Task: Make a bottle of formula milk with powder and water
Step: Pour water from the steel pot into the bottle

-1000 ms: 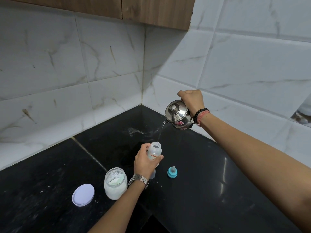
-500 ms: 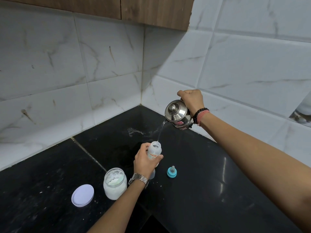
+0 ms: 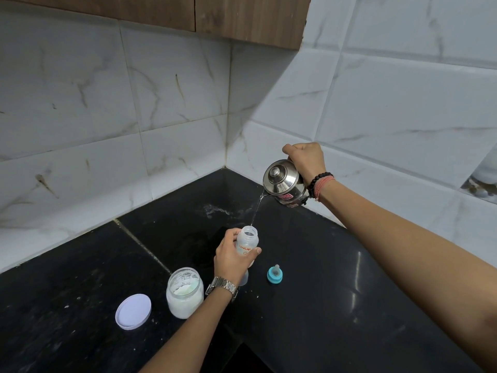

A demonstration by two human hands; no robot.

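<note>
Head view showed almost nothing changed from the earlier frames: I saw the right hand [image 3: 305, 160] still tipping the steel kettle [image 3: 285, 183] by its handle, its grip curled tight round it, and the thin water stream [image 3: 256, 211] still falling from the spout into the open mouth of the bottle [image 3: 248, 241]. The left hand [image 3: 231, 258] kept its grip wrapped round the bottle's middle, thumb across the front, holding it upright on the black tabletop [image 3: 322, 305]; the whole picture had only drifted slightly.

Just right of the left grip lay the blue teat cap [image 3: 274, 275], apart from the bottle. Just left of that wrist stood the open powder jar [image 3: 185, 292], and further left its white lid [image 3: 133, 311] lay flat, well apart from the jar. Beyond the bottle, towards the corner, a wet smear [image 3: 215, 210] marked the tabletop. Tiled walls [image 3: 174, 90] closed in behind and beside the right grip, with the kettle near the right-hand wall. Open dark surface stretched below the right forearm and to the far left of the lid.
</note>
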